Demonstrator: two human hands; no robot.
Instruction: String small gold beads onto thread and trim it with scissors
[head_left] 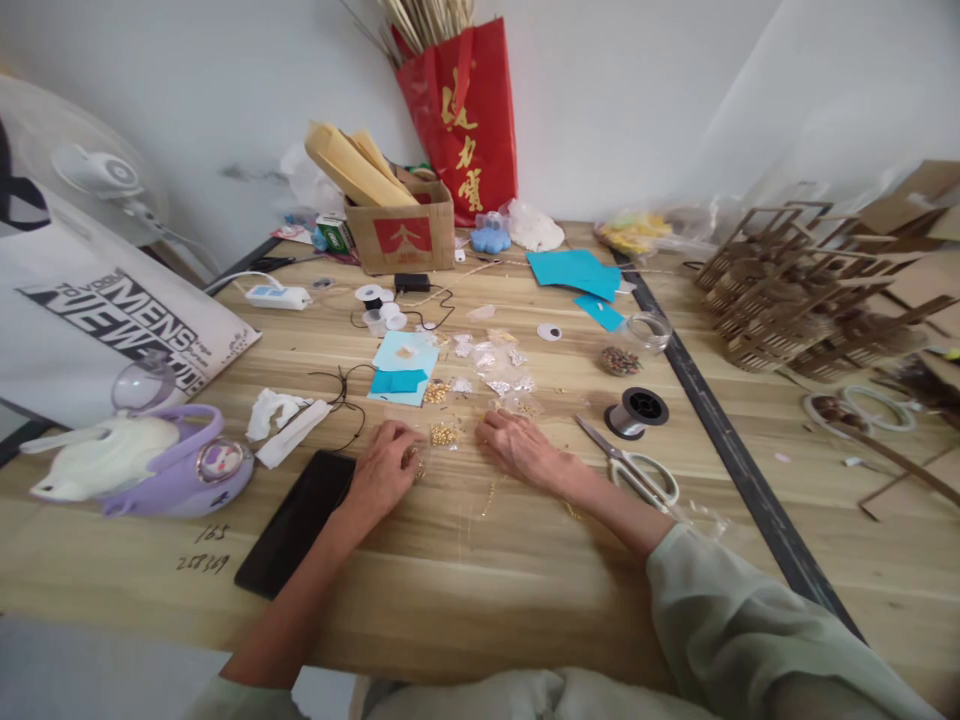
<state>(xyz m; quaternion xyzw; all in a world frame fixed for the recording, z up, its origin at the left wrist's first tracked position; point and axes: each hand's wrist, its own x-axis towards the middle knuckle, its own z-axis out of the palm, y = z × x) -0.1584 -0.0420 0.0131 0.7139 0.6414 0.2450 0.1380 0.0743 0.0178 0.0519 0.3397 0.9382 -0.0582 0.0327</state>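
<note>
My left hand (386,465) rests on the table with curled fingers, beside a small pile of gold beads (444,434). Something small and gold-coloured shows at its fingertips, too small to name. Across the pile, my right hand (517,446) lies low with its fingers bent together; whatever its fingertips hold is hidden. Close behind are another heap of gold beads (436,391) and small clear plastic bags (502,368). A thin gold chain (489,497) lies on the wood below my right hand. A black phone (296,525) sits under my left wrist.
Scissors (634,468) and a wire spool (637,412) lie right of my right hand. Blue cards (400,380) are behind my left hand, a purple rabbit-shaped object (180,465) at left. A cardboard box (401,237) and red bag (476,120) stand behind; bamboo-like frames (795,285) at right.
</note>
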